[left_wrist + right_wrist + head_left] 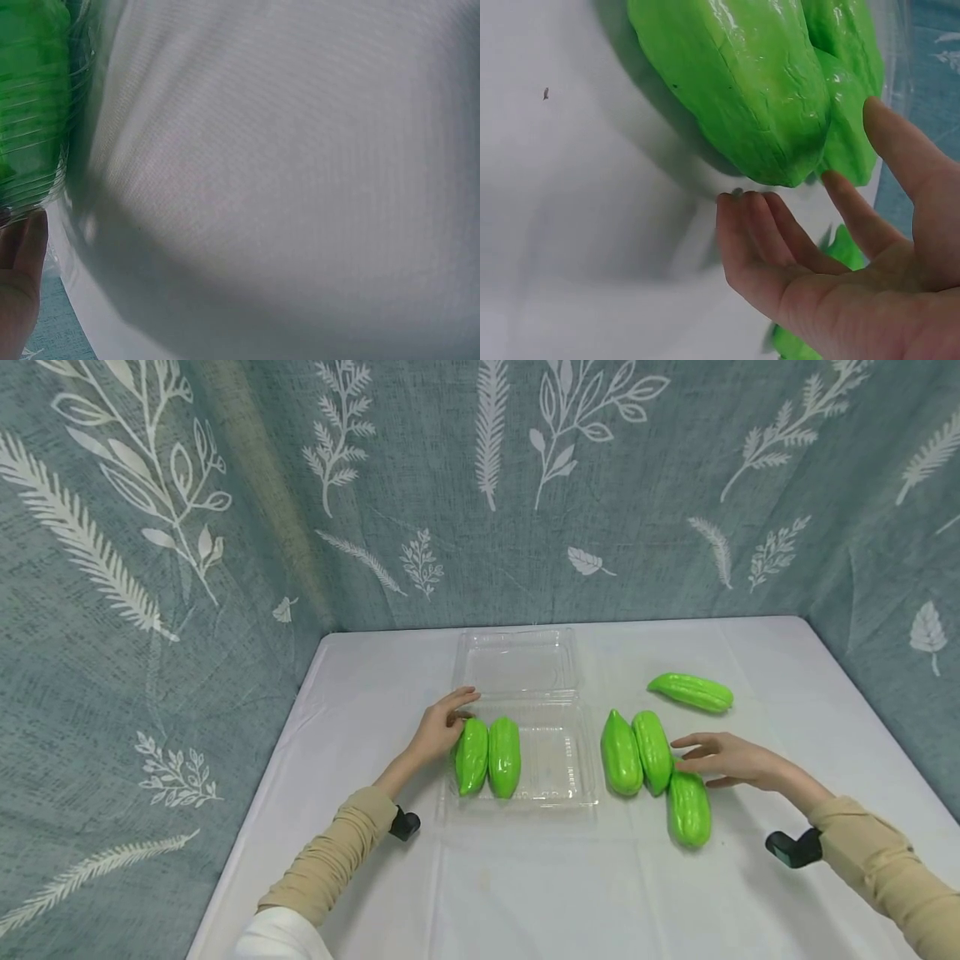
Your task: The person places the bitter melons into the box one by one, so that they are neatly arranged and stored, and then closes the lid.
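White tablecloth (525, 877) covers the table, blue-grey leaf-print curtain (225, 510) hangs on three sides.

Left hand (442, 731) sits at the left edge of a clear plastic box (558, 760), fingers loosely bent against the box rim and the left gourd; it looks like contact, not a closed grasp. Left wrist view shows only a fingertip beside the box wall, green behind the plastic.

The box is open, lid (513, 660) folded back flat toward the curtain. In the tray: two green gourds (487, 757) side by side at the left end, touching, right part bare.

Right of the box: two gourds (637, 752) lying side by side on the cloth, a third (688, 808) just in front of them, a fourth (692, 692) well apart near the back.

Right hand (723, 758) hovers just beside the cluster, fingers spread and released, gripping nothing, fingertips near the right gourd of the pair.
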Action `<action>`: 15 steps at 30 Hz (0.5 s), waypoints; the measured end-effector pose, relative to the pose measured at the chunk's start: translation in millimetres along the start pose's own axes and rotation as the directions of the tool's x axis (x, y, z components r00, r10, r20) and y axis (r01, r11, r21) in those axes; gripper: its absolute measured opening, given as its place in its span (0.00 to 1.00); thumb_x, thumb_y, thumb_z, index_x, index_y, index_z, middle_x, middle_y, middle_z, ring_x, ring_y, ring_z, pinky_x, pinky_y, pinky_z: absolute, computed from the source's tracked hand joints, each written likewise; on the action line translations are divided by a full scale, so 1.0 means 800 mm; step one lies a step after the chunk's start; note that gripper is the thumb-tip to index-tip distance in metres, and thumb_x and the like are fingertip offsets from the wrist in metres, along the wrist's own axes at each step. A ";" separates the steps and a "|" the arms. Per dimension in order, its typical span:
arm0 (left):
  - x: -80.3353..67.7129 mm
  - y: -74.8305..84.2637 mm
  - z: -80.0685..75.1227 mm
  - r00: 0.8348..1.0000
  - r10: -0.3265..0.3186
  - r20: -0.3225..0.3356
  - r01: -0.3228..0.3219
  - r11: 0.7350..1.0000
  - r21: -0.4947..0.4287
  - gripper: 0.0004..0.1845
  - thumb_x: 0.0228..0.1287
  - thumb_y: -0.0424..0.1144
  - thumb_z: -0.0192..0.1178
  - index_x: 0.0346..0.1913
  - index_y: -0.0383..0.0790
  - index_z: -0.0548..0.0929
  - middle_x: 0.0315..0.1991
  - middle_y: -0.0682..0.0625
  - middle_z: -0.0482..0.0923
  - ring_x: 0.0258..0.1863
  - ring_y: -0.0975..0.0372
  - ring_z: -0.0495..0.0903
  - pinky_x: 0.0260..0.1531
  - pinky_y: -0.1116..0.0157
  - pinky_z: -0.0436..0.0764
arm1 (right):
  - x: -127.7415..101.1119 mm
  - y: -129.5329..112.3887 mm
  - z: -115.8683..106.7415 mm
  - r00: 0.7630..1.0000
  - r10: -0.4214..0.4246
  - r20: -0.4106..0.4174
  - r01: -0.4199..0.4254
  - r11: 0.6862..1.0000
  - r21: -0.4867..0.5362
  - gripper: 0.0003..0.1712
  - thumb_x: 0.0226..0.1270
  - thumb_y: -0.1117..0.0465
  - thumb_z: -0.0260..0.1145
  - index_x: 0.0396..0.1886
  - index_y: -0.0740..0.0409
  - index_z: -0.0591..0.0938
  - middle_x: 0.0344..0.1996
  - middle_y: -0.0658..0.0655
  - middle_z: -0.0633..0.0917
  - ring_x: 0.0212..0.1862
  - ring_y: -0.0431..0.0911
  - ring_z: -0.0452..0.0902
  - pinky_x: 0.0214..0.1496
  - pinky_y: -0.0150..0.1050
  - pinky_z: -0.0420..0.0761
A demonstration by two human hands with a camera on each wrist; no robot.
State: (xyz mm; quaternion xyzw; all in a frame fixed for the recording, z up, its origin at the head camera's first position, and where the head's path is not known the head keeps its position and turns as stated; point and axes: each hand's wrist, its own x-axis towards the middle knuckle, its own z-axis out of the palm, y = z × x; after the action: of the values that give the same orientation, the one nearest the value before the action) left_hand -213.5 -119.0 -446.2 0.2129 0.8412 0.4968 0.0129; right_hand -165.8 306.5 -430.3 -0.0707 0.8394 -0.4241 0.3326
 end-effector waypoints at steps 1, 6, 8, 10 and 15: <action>0.000 0.000 0.000 1.000 -0.001 0.000 0.001 1.000 -0.001 0.25 0.52 0.12 0.42 0.56 0.22 0.69 0.62 0.32 0.59 0.47 0.39 0.73 0.49 0.50 0.76 | 0.000 0.000 0.001 1.000 0.000 0.000 0.000 1.000 0.002 0.37 0.62 0.51 0.58 0.64 0.68 0.59 0.59 0.76 0.63 0.57 0.63 0.66 0.50 0.49 0.78; -0.001 0.001 0.001 1.000 -0.011 -0.002 0.011 1.000 0.006 0.25 0.52 0.13 0.42 0.56 0.22 0.69 0.62 0.32 0.59 0.48 0.39 0.74 0.50 0.52 0.76 | 0.000 0.003 0.003 1.000 0.006 -0.004 -0.006 1.000 0.014 0.38 0.61 0.52 0.59 0.64 0.69 0.59 0.58 0.77 0.63 0.56 0.62 0.67 0.50 0.48 0.79; -0.001 0.001 0.001 1.000 -0.011 -0.002 0.011 1.000 0.012 0.25 0.52 0.13 0.42 0.56 0.22 0.68 0.62 0.32 0.59 0.48 0.40 0.74 0.50 0.52 0.76 | 0.001 0.005 0.005 1.000 0.012 -0.008 -0.011 1.000 0.014 0.38 0.60 0.51 0.60 0.64 0.69 0.60 0.58 0.77 0.63 0.56 0.62 0.67 0.50 0.48 0.79; -0.001 0.000 0.001 1.000 -0.009 0.001 0.009 1.000 0.013 0.25 0.53 0.13 0.41 0.56 0.23 0.68 0.62 0.32 0.59 0.48 0.40 0.74 0.50 0.53 0.76 | 0.002 0.007 0.006 1.000 0.017 -0.015 -0.017 1.000 0.012 0.38 0.59 0.51 0.61 0.63 0.69 0.60 0.58 0.77 0.63 0.56 0.62 0.67 0.50 0.47 0.79; 0.002 -0.011 0.002 1.000 0.005 -0.002 -0.005 1.000 0.006 0.25 0.52 0.13 0.41 0.56 0.23 0.68 0.62 0.31 0.58 0.48 0.40 0.74 0.49 0.53 0.76 | 0.002 0.011 0.008 0.999 0.026 -0.028 -0.026 1.000 0.008 0.39 0.58 0.51 0.62 0.62 0.69 0.62 0.57 0.77 0.64 0.54 0.60 0.69 0.49 0.45 0.80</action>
State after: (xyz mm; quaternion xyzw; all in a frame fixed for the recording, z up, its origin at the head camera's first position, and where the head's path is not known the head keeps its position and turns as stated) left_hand -217.4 -120.9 -454.2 0.2142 0.8423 0.4946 0.0101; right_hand -161.6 306.8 -440.8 -0.0525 0.8431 -0.4238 0.3267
